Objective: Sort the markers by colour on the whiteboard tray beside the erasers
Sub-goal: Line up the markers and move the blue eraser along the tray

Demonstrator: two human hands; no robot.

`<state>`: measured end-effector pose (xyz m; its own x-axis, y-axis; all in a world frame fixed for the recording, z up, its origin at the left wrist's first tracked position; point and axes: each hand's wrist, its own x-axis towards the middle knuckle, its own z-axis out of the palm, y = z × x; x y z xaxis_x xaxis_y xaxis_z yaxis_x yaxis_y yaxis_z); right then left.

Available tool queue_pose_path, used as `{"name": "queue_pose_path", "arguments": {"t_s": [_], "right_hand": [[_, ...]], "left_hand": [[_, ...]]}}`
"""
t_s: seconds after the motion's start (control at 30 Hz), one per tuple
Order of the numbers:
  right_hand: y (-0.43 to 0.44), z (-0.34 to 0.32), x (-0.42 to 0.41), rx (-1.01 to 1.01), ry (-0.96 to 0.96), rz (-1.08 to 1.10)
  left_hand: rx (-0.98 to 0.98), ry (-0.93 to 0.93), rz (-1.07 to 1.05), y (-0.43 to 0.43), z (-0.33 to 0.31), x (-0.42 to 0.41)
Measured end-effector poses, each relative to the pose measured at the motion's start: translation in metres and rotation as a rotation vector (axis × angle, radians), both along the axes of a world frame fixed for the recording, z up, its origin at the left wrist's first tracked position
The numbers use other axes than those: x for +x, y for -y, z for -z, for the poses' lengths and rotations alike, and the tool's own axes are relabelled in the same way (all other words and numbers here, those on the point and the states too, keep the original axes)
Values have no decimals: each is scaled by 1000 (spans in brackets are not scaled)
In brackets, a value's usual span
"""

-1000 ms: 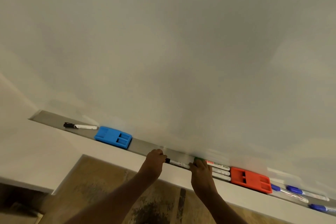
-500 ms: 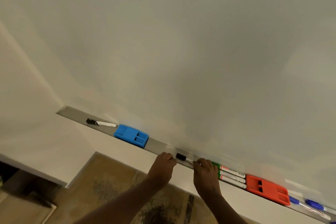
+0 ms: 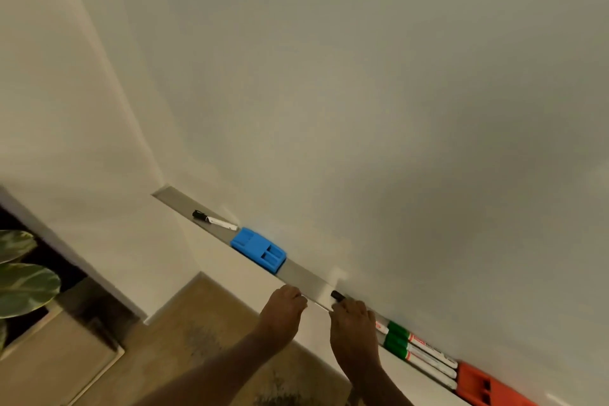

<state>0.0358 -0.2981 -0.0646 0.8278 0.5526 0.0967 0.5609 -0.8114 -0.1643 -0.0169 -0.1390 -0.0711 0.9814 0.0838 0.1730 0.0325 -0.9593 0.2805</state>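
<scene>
A grey metal tray (image 3: 303,275) runs slantwise under the whiteboard. My right hand (image 3: 354,323) is shut on a black-capped marker (image 3: 337,295), only its cap showing past my fingers. My left hand (image 3: 283,306) rests curled at the tray's front edge, holding nothing. Two green-capped markers (image 3: 400,338) lie side by side just right of my right hand, with a third marker partly hidden behind it. An orange eraser (image 3: 484,386) sits right of them. A blue eraser (image 3: 258,249) sits further left, and a lone black marker (image 3: 214,220) lies beyond it.
The whiteboard (image 3: 362,109) fills the upper view. A white ledge (image 3: 108,224) runs below the tray. Plant leaves (image 3: 23,287) show at the far left above a wooden floor (image 3: 197,339).
The view has swung left, so the blue markers at the far right are out of sight. My right hand has slid over the black-capped marker, and my left hand has come off it.
</scene>
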Motion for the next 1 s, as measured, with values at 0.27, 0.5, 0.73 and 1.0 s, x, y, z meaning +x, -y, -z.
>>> {"name": "queue_pose_path", "arguments": {"t_s": [0.27, 0.5, 0.73, 1.0], "right_hand": [[3, -2, 25, -35, 0, -71], [-33, -16, 24, -24, 0, -214], [-93, -16, 25, -68, -26, -261], [-185, -18, 39, -16, -39, -286]], "left_hand": [[90, -34, -158, 3, -6, -2], [124, -37, -286, -26, -17, -8], [118, -59, -433, -101, -18, -10], [-10, -40, -539, -212, -19, 8]]}}
